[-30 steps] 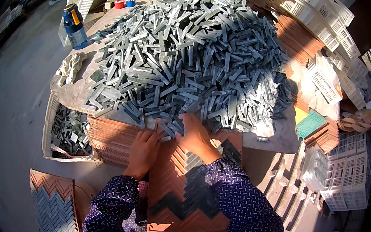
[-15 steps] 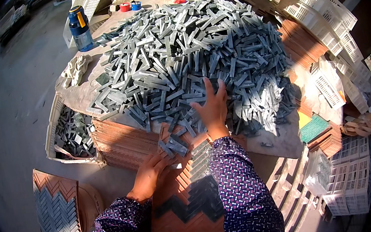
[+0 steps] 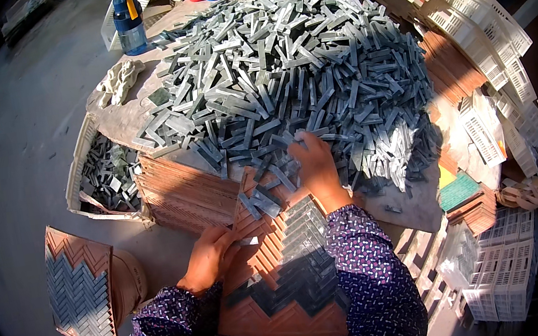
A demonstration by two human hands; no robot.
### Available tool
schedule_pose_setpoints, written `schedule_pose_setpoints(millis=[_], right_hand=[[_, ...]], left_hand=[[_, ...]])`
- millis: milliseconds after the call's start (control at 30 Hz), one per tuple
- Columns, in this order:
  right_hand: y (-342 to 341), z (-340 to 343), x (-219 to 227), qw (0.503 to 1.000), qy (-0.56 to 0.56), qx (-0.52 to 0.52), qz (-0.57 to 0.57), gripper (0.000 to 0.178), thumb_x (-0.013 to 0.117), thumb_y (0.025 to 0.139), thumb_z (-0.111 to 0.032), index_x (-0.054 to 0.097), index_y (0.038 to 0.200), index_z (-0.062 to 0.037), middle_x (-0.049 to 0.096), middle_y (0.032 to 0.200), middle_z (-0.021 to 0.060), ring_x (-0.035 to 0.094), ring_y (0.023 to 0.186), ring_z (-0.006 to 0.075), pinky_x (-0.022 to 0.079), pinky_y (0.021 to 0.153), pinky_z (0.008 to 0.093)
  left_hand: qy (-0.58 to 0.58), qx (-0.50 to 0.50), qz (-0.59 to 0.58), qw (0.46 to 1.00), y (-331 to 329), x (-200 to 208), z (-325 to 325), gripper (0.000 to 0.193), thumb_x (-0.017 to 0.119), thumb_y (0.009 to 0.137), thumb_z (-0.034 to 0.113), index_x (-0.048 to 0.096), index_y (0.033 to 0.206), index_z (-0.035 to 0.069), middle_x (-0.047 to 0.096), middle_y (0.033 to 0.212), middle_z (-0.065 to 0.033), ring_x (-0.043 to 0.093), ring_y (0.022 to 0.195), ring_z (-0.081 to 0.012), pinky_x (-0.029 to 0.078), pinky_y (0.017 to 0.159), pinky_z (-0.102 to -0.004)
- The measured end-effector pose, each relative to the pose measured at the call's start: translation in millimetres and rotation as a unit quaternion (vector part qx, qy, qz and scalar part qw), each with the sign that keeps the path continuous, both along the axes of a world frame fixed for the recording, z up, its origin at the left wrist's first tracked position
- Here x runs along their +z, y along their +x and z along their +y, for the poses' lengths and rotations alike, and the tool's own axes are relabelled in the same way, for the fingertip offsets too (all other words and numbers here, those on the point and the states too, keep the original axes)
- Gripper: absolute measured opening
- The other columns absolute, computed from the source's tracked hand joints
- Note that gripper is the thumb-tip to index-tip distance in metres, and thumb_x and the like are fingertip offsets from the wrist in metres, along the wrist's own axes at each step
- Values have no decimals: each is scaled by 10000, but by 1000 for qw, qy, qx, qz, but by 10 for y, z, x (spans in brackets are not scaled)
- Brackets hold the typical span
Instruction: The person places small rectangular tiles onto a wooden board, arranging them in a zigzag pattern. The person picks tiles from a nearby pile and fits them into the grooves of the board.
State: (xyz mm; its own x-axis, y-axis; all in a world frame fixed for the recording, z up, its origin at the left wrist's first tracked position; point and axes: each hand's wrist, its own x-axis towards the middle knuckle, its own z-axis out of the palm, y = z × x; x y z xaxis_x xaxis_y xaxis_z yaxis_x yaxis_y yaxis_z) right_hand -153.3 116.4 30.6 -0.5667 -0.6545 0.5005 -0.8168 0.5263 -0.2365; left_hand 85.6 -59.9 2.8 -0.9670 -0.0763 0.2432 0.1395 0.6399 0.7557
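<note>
A terracotta-coloured grooved template board lies before me, with dark grey stone strips set in its zigzag grooves; its upper left grooves are bare. My left hand is by the board's left edge, fingers bent around a small strip whose pale end shows past the fingertips. At the near edge of a large heap of grey stone strips, my right hand has its fingers curled down; whatever they pinch is hidden. Several loose strips rest on the board's top between the hands.
Stacked grooved boards and a crate of stone pieces are at left. A filled board leans on a round support. A blue bottle and pale gloves stand at far left. White plastic crates are at right.
My right hand has come down and toward me from above the heap, its spread fingers now curled. My left hand has shifted slightly left with its strip. The view has shifted a little.
</note>
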Motion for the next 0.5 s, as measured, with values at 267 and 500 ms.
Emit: schedule_pose_setpoints(millis=[267, 500], right_hand=[[517, 314, 319, 987, -78, 6, -143, 434, 645, 601, 143, 582, 983, -53, 530, 1096, 145, 582, 982, 352, 500, 799, 388], [1253, 719, 163, 985, 6, -21, -172, 365, 646, 643, 109, 601, 971, -44, 527, 1150, 151, 561, 1028, 336, 482, 832, 395]], left_hand=[[12, 0, 18, 1000, 44, -111, 54, 272, 683, 716, 27, 639, 985, 28, 607, 942, -113, 573, 886, -323, 489, 750, -389], [-9, -6, 34, 999, 34, -83, 65, 241, 680, 720, 25, 640, 958, 30, 605, 952, -104, 571, 882, -321, 493, 744, -392]])
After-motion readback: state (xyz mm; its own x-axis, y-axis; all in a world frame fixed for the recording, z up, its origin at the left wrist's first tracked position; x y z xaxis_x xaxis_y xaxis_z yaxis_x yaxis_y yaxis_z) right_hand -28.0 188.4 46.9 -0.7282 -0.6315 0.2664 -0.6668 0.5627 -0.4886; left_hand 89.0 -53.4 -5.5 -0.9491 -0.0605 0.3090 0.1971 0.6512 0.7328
